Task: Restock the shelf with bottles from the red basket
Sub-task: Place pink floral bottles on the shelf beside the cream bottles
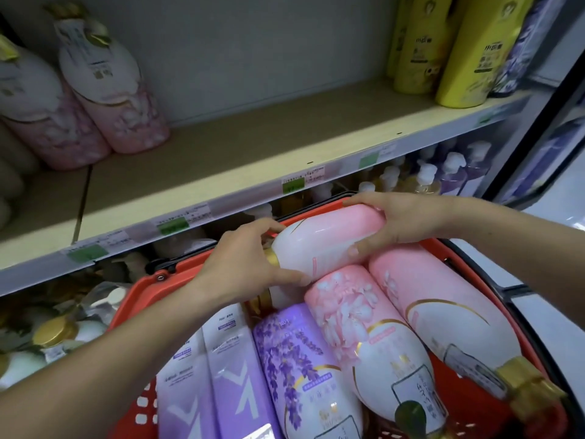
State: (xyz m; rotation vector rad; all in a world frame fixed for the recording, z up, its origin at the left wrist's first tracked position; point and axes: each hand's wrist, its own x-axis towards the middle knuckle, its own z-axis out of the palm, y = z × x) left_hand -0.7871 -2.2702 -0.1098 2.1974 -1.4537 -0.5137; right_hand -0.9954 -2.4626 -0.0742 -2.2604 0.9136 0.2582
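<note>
Bottle point(326, 239) pink-white, on its side above basket point(133, 299) | left hand point(247, 264) grips neck end | right hand point(399, 220) grips base end | shelf point(253, 147) behind basket

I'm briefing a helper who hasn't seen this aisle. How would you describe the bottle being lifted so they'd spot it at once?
Find the red basket below the wooden shelf. At its far end a pink-and-white bottle lies sideways across the others, the left hand at its gold neck and the right hand round its pink base. It alone is raised and held; the other bottles lie loose lengthwise.
</note>
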